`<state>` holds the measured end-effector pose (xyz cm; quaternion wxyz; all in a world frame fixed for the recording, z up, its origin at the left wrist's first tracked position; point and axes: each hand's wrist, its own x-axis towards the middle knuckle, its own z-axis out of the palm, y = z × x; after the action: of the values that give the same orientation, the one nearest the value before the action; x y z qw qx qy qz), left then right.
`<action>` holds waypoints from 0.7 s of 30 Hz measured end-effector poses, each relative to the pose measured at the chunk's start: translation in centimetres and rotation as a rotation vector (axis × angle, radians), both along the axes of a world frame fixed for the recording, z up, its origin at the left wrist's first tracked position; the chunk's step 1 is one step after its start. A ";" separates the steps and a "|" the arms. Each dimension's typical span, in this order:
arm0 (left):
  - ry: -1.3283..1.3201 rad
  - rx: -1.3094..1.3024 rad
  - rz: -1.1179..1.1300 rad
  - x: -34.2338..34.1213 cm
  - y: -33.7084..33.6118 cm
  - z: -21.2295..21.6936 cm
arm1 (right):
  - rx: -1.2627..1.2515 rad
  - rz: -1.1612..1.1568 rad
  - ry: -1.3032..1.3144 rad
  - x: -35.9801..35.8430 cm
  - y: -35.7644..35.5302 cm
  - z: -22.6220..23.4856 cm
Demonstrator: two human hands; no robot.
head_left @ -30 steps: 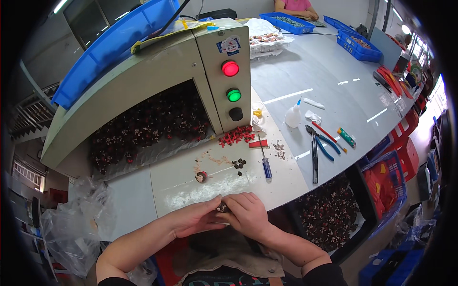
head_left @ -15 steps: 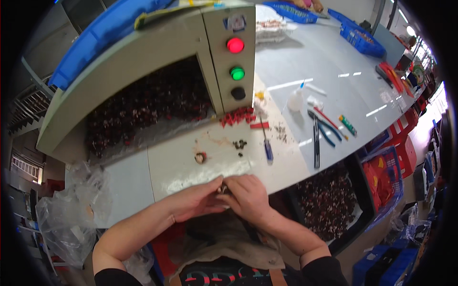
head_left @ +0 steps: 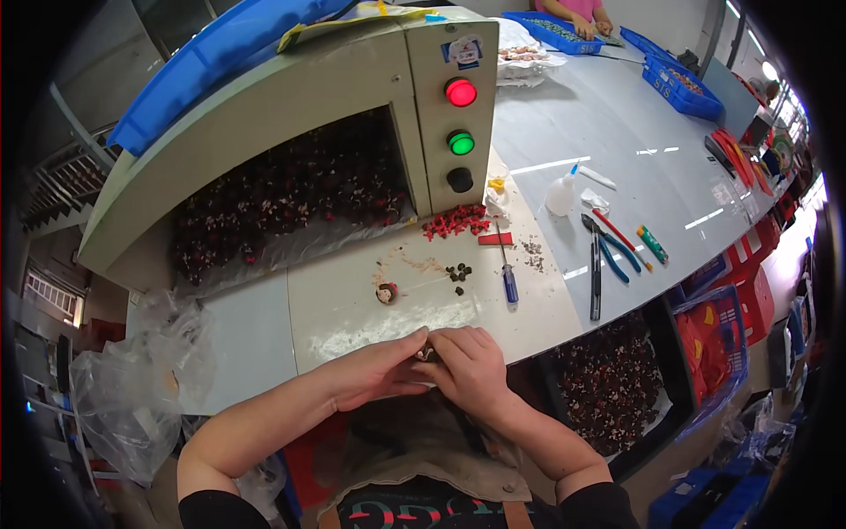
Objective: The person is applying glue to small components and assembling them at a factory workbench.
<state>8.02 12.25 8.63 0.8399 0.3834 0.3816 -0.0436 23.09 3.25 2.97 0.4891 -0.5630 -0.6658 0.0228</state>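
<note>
My left hand (head_left: 388,366) and my right hand (head_left: 467,366) meet at the table's near edge. Pinched between their fingertips is a small dark piece with pale parts (head_left: 426,354); most of it is hidden by the fingers. On the tabletop just beyond lies a small dark and red figure with a pale front (head_left: 386,293). Several small black pieces (head_left: 457,273) are scattered to its right. Farther back is a pile of small red parts (head_left: 456,220). A screwdriver with a blue handle (head_left: 510,284) points away from me, next to a flat red piece (head_left: 495,239).
A grey machine (head_left: 397,79) with lit red and green buttons stands at the back left, many dark pieces in its opening. Pliers (head_left: 615,251), a white squeeze bottle (head_left: 560,196) and a green tube (head_left: 652,245) lie right. A black bin (head_left: 674,379) sits below. Another person's hands work far back.
The whole view has shifted slightly, so the table appears farther right and lower. My hands still hold the small piece together, its pale parts now turned a little differently.
</note>
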 end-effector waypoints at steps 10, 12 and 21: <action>0.020 0.024 0.044 0.1 -0.2 -0.3 | 0.026 0.009 -0.008 0.0 0.3 -0.5; 0.057 0.017 0.043 0.0 -0.2 -0.3 | 0.053 -0.020 -0.031 0.0 0.4 -0.9; 0.049 0.066 0.072 0.6 -0.4 0.5 | 0.105 -0.024 0.017 0.1 0.6 -1.3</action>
<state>8.65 11.84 9.16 0.8182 0.3957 0.4169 -0.0104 23.17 3.86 1.63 0.5239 -0.5442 -0.6552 -0.0131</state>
